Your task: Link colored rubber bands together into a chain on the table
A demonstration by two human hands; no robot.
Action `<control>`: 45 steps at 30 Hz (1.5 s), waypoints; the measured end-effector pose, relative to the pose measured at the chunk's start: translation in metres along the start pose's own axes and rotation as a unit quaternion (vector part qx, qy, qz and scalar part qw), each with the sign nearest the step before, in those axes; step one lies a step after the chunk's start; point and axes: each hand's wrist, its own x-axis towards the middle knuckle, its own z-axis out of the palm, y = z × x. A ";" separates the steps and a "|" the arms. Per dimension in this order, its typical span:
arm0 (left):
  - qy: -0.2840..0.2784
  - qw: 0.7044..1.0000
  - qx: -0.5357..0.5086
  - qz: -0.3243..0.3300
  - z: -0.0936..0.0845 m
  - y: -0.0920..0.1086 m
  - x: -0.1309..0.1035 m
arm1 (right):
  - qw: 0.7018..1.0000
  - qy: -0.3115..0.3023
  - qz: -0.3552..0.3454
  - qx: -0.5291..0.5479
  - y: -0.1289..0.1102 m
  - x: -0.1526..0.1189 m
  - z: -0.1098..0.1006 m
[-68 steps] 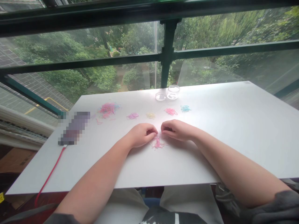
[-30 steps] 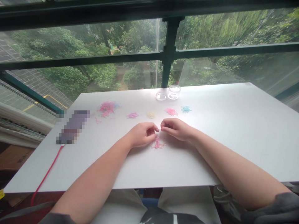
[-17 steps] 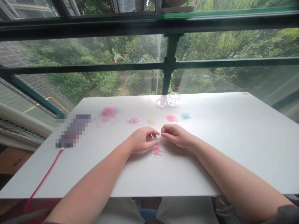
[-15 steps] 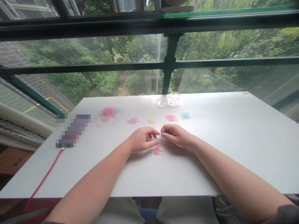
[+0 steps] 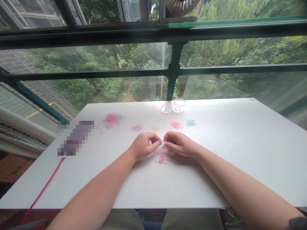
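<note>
My left hand [image 5: 145, 145] and my right hand [image 5: 179, 143] meet at the middle of the white table [image 5: 96, 179], thumbs and forefingers pinched. Between the fingertips is a small pale piece, too small to name. Just below them lies a loose pile of pink bands [image 5: 161, 157]. Beyond my hands runs a row of little piles: purple bands [image 5: 137, 127], yellow bands [image 5: 155, 127], bright pink bands [image 5: 176, 124] and blue bands [image 5: 191, 122]. A larger mixed pile [image 5: 112, 118], mostly pink with some blue, sits farther left.
A clear round jar [image 5: 178, 105] and its lid [image 5: 166, 109] stand near the table's back edge. At the left lies a pixelated dark object [image 5: 78, 137] with a red cable [image 5: 45, 187] running off the front edge. Green-framed windows rise behind the table.
My left fingers have closed from a looser curl into a pinch, and the fingertips of both hands have come together at the small piece. The view has tilted slightly upward.
</note>
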 end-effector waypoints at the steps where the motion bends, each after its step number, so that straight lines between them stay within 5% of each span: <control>1: 0.010 1.000 -0.001 -0.005 0.000 -0.001 0.000 | 1.000 -0.003 0.002 0.003 0.000 0.000 0.000; 7: 0.053 0.998 -0.020 -0.031 -0.002 -0.005 0.002 | 0.999 0.045 0.006 -0.004 0.005 0.003 0.003; 19: 0.041 0.998 -0.045 -0.029 0.000 -0.005 0.001 | 0.985 0.160 -0.067 -0.003 0.005 0.010 0.009; 40: 0.058 0.997 -0.042 0.012 0.004 -0.006 0.003 | 0.993 0.103 -0.060 0.007 0.002 0.005 0.006; 45: 0.026 0.999 -0.024 0.010 0.003 -0.005 0.003 | 0.993 0.100 -0.059 0.010 0.000 0.005 0.005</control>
